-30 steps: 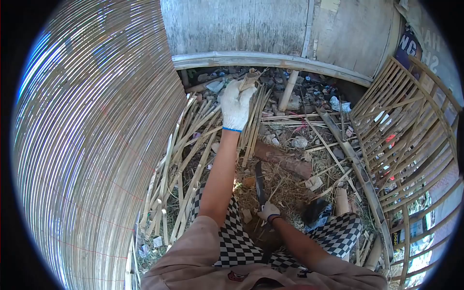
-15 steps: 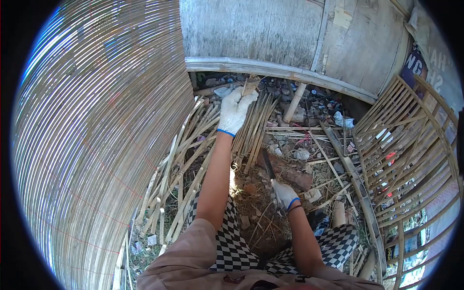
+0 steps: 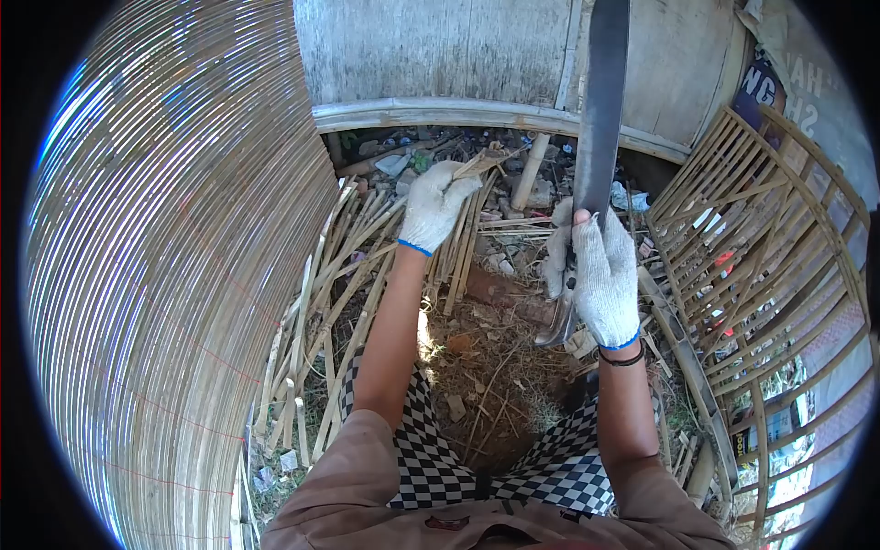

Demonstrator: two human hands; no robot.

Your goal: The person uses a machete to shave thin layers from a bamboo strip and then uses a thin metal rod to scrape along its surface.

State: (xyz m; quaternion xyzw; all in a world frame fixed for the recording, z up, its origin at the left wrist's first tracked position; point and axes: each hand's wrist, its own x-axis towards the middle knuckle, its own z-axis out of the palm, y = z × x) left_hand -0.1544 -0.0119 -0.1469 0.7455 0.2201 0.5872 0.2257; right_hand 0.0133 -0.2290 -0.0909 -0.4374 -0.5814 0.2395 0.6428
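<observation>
In the head view, the left hand [image 3: 431,213], in a white glove, closes thumb and fingers around the near end of a short bamboo piece [image 3: 482,165]. The piece sticks out beyond the fingertips, its long axis running away from the person and slanting to the right. Thin bamboo strips [image 3: 466,252] lie below and just right of this grip; whether any are held too cannot be told.

The right hand [image 3: 605,284], also gloved, is shut around the machete, near where handle and blade meet. The blade [image 3: 601,110] rises from that grip, nearly upright in the view, to the right of the bamboo piece and apart from it; the curved handle end [image 3: 555,330] shows below the fingers. The left arm reaches forward, nearly straight; the right forearm points forward, its hand raised above the ground.
</observation>
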